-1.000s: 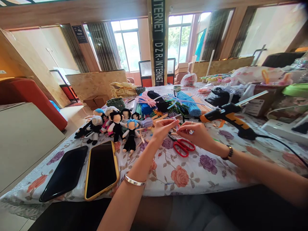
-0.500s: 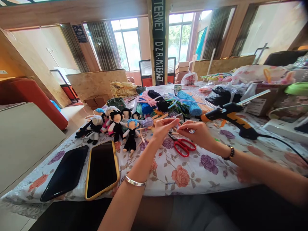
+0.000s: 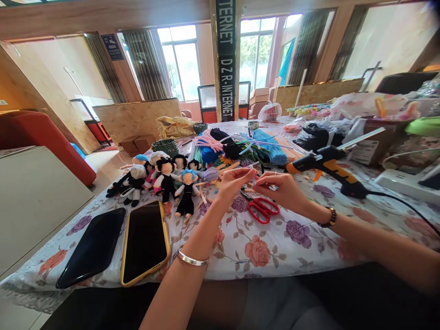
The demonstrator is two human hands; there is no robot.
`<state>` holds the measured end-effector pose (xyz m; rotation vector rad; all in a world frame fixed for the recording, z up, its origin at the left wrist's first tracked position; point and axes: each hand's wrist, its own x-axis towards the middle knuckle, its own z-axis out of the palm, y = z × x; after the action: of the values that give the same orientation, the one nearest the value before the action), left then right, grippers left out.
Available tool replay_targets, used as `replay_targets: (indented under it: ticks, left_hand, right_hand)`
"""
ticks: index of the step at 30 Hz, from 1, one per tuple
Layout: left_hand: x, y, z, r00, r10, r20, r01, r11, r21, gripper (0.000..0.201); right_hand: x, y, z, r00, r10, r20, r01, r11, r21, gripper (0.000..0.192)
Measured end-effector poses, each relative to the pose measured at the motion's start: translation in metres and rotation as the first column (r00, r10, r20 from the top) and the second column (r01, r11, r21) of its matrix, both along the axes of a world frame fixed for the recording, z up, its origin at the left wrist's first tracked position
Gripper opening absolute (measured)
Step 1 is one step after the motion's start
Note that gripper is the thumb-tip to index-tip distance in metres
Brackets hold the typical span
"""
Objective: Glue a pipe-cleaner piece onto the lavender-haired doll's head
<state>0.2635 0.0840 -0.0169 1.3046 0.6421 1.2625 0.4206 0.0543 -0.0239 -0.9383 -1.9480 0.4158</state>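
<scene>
Hands meet above the flowered tablecloth: left hand and right hand both pinch a small pale pipe-cleaner piece between their fingertips, just above the red scissors, near the dolls and glue gun.

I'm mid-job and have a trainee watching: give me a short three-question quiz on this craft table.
1. True or false: the red-handled scissors lie on the floral tablecloth below the hands.
2. What do the left hand and right hand pinch between them?
3. Which lies nearer the table's left edge: A, the yellow-cased phone, or B, the black phone?

Key: 1 true. 2 a small pale pipe-cleaner piece. 3 B.
</scene>
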Motion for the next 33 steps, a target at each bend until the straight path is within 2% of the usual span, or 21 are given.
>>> replay_targets:
  ticks: [6,9,14,17,19,22,24,28,33]
  left_hand:
    - [0.0,-0.003,0.003,1.0,-0.011,-0.011,0.011,1.0,0.026,0.028]
    - [0.0,-0.004,0.003,1.0,-0.005,-0.01,0.005,1.0,0.029,0.029]
    - [0.001,-0.003,0.005,0.995,0.076,0.058,-0.078,0.996,0.035,0.028]
    - [0.0,-0.001,0.007,0.978,0.169,0.119,-0.17,0.985,0.005,0.027]
    - [0.0,0.0,0.007,0.969,0.201,0.145,-0.201,0.979,-0.019,0.029]
    - [-0.001,0.001,0.007,0.962,0.209,0.178,-0.206,0.978,-0.031,0.037]
    - [-0.001,0.001,0.007,0.961,0.207,0.184,-0.205,0.978,-0.028,0.038]
    - [-0.001,-0.001,0.008,0.956,0.237,0.176,-0.233,0.972,-0.043,0.035]
    - [-0.002,0.0,0.009,0.941,0.277,0.196,-0.27,0.961,-0.062,0.032]
  right_hand:
    - [0.0,-0.003,-0.003,1.0,-0.012,-0.001,0.012,0.968,0.249,0.016]
    - [0.001,-0.002,-0.004,0.999,-0.045,0.018,0.038,0.958,0.285,0.017]
    - [0.009,0.002,0.011,0.973,-0.105,0.206,0.069,0.982,0.176,0.025]
    - [0.026,0.008,0.027,0.906,-0.289,0.308,0.253,0.956,0.151,0.028]
    - [0.042,0.013,0.034,0.816,-0.354,0.458,0.36,0.93,0.078,0.033]
    - [0.066,0.02,0.038,0.638,-0.295,0.711,0.415,0.91,0.005,0.031]
    - [0.077,0.024,0.036,0.568,-0.227,0.791,0.477,0.874,-0.091,0.03]
    - [0.079,0.027,0.029,0.532,-0.092,0.842,0.473,0.857,-0.205,0.029]
    - [0.08,0.029,0.026,0.524,-0.074,0.848,0.432,0.881,-0.19,0.025]
